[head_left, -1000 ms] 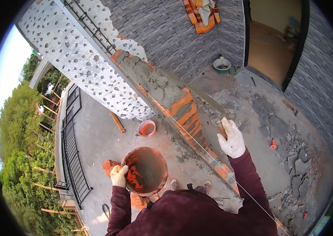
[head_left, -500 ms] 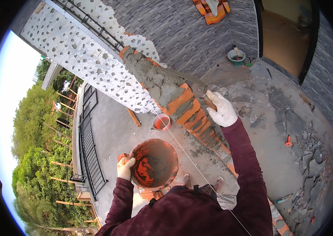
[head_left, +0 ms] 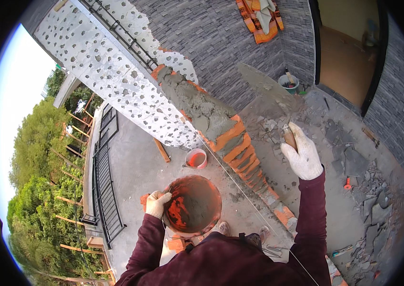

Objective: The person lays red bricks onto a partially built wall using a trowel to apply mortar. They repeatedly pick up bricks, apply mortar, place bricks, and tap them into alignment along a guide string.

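My gloved left hand [head_left: 155, 204] is closed on the rim of an orange bucket [head_left: 217, 206], whose inside holds grey mortar [head_left: 201, 202]. In my gloved right hand [head_left: 303, 155] is the wooden handle of a trowel [head_left: 262, 83]; its broad, mortar-smeared blade points up and left, away from the wall. Between my hands runs a low brick wall [head_left: 243, 155], its far part topped with wet mortar [head_left: 197, 107]. A taut white string [head_left: 240, 186] passes along the wall's left side.
A smaller pail [head_left: 196, 158] stands left of the wall, near a wooden piece [head_left: 162, 150]. Broken tile pieces [head_left: 378, 209] litter the right floor. A bucket with tools [head_left: 289, 84] stands by the doorway. A black railing [head_left: 105, 176] edges the left side.
My right hand has moved right and toward me, and the trowel has swung off the wall so that its flat blade shows. My left hand stays on the bucket; the view has shifted slightly.
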Demonstrator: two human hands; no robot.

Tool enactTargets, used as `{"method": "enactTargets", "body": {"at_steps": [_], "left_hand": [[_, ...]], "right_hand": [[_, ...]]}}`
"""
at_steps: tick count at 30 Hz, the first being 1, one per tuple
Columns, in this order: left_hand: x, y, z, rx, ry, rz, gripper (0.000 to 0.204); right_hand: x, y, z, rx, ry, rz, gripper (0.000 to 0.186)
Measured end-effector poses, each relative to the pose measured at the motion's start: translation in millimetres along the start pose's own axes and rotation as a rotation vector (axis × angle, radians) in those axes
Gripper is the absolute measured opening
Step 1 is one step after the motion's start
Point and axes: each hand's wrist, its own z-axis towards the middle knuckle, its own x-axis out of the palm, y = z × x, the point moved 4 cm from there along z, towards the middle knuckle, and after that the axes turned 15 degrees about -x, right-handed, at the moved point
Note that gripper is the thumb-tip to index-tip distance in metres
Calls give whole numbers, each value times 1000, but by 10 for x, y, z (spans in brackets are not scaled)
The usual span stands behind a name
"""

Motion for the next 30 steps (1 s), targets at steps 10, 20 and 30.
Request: {"method": "enactTargets", "body": {"at_steps": [10,20,30], "left_hand": [[-489,542,1168,-18,-3,-242,32],[-310,1187,3019,-60,107,87,32],[-363,1214,4549,65,315,169,33]], "right_hand": [[-110,1263,-1332,439,532,-153,41],[494,2718,-282,684,788,-289,36],[1253,3991,522,1112,217,-44,27]]}}
